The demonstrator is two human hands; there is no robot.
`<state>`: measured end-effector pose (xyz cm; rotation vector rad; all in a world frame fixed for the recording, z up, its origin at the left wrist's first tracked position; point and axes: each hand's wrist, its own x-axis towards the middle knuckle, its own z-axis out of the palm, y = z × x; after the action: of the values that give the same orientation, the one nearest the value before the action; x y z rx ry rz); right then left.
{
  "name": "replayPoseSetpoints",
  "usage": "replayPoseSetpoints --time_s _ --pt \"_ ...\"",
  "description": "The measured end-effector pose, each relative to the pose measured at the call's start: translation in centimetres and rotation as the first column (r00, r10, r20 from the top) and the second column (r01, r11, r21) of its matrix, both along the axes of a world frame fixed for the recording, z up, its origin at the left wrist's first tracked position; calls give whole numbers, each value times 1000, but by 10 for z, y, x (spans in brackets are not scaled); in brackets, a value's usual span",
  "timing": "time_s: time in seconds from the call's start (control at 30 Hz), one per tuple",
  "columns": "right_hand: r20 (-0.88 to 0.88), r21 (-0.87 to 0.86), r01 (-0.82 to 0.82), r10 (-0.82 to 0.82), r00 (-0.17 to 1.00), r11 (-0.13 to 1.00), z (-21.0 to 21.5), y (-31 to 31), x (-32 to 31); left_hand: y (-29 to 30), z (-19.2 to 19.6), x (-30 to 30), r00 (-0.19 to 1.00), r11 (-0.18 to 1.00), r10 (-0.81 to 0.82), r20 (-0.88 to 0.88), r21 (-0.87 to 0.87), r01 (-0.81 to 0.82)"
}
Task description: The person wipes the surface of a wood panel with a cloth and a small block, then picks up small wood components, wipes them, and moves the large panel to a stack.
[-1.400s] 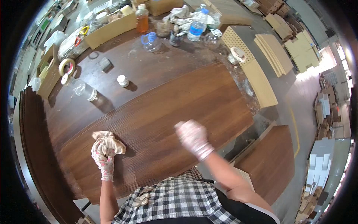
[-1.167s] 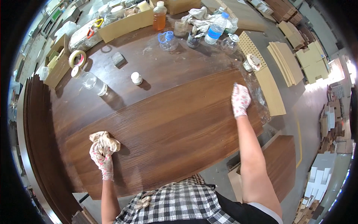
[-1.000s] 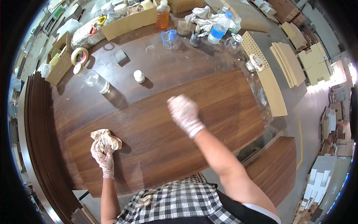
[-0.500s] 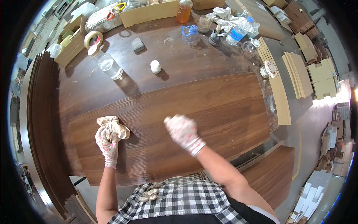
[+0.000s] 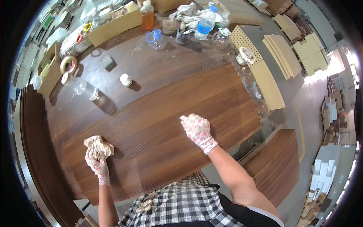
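Observation:
A long dark brown wood-grain board (image 5: 151, 151) lies across the table in front of me. Over its left end, my left hand (image 5: 98, 168), in a white glove with pink dots, grips a crumpled pale rag (image 5: 99, 146). My right hand (image 5: 199, 130), gloved the same way, is above the board's right half with its fingers curled closed. Whatever those fingers may hold is hidden. Beyond the board's far edge stand a small white bottle (image 5: 126, 80) and a grey block (image 5: 108, 63).
A clear bottle (image 5: 85, 90) and a tape roll (image 5: 68, 65) are at the far left. More bottles, including a blue-handled jug (image 5: 155, 40), stand along the back. Stacked dark boards (image 5: 38, 143) rise at the left; another brown board (image 5: 278, 166) sits lower right.
The view has turned, so the tabletop things appear farther left. My right hand has moved rightward over the board, still closed. My left hand keeps the rag at the board's left end.

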<state>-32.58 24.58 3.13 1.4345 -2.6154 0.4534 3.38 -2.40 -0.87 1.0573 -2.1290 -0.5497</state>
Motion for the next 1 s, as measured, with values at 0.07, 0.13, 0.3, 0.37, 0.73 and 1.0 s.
replayPoseSetpoints --time_s 0.07,0.13,0.3,0.37,0.73,1.0 --pt "-28 -47 105 -106 994 993 -1 5 -46 1 0 4 1000 1000 1 -7 7 -1" --pt "-34 -40 269 -270 962 962 -16 24 -124 5 5 -4 1000 999 -27 -4 27 27" --pt "-22 -291 476 -503 864 830 -30 48 -251 7 -1 -4 1000 996 20 -15 83 -19" --pt "-123 -381 411 -486 865 828 -38 47 -264 7 -1 -4 998 987 20 -55 160 -11" --pt "-54 -320 469 -511 858 823 -34 34 -248 -1 -13 11 999 996 5 -44 94 -1" --pt "-208 -210 483 -521 828 850 -27 31 -242 -4 -5 6 999 998 -23 30 53 21"
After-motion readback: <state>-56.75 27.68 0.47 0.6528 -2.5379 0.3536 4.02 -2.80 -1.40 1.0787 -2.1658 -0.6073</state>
